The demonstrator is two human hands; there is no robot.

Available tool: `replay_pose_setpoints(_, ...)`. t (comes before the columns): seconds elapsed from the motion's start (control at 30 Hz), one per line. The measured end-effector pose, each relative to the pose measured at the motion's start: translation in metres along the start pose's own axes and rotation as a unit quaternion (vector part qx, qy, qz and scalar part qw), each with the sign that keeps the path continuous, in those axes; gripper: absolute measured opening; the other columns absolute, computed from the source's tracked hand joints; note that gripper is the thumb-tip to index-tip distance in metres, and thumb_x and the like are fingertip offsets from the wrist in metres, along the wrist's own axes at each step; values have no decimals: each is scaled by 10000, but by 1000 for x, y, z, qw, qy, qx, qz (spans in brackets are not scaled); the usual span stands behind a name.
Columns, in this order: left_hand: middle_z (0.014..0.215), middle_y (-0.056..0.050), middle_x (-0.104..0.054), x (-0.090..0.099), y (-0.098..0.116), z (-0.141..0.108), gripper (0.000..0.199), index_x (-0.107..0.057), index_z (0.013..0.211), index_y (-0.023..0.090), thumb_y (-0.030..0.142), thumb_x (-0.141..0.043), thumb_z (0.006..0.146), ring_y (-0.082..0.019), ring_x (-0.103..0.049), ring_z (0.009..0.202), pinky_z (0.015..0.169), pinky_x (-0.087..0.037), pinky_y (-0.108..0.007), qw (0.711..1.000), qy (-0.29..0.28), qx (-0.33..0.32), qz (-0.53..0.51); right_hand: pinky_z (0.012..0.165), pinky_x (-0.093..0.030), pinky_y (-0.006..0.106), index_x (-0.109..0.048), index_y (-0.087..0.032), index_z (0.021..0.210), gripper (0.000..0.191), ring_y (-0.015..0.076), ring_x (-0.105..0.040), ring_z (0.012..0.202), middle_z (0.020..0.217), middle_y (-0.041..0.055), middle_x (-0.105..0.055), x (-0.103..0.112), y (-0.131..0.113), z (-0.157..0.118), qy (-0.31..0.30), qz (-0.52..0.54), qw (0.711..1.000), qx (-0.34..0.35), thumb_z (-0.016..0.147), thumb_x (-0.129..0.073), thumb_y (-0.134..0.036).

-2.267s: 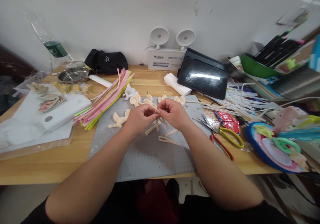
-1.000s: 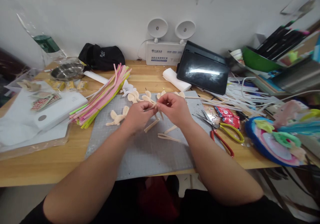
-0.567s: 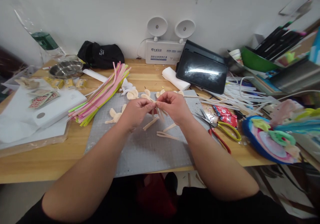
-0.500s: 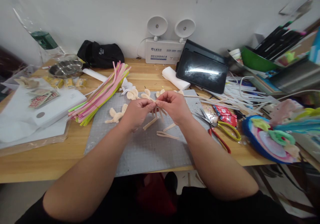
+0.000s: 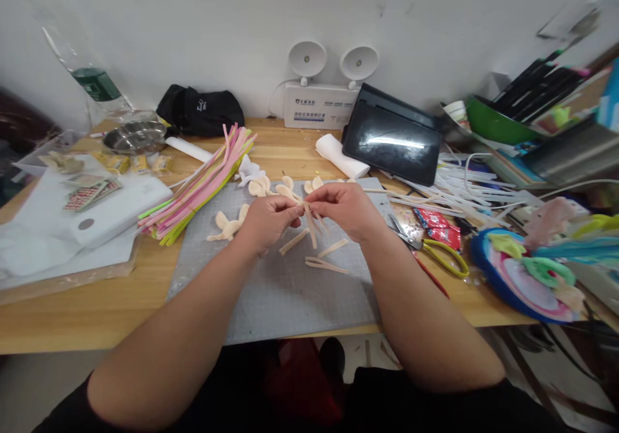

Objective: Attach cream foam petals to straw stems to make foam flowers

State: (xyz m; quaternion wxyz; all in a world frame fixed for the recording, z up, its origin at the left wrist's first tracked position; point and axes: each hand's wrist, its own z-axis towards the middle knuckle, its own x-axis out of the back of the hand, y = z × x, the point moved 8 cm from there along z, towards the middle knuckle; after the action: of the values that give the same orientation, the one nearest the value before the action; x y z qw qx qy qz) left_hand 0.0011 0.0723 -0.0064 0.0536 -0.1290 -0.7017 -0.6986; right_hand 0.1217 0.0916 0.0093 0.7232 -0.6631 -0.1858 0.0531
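The white twin-lamp box (image 5: 309, 105) on the table reads "消防应急照明灯具".

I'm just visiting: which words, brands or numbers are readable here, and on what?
"消防应急照明灯具": white emergency light box; its other print is too small.
Black pouch: white lettering, too blurred.
Printed cards: red print, too blurred.
Red packets: too small.
Green bottle label: unreadable.
No number is legible.

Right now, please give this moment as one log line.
left hand: pinches cream strips; right hand: at strips; mat: beneath hands; pink bundle: left of hands
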Motion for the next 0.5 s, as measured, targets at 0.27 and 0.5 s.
replay_pose_setpoints(0.27,593,-7,-602,-8,-4,1,186,-629,607,144,310,-578,675,-108,-530,586,609,-415,-248,996,-25,-1,-82,505,-448,217,-610,-143,675,107,81,-544,517,569,-14,-603,1,-1,2,41,-14,999,34,597,-645,-208)
replay_pose_setpoints(0.5,654,-32,-638,-24,-13,-2,210,-627,675,134,341,-638,642,-129,-583,606,671,-478,-313,951,-55,61,-298,533,-485,246,-622,-166,706,93,100,-569,552,647,1,-627,5,-11,-8,143,-39,986,80,630,-613,-218)
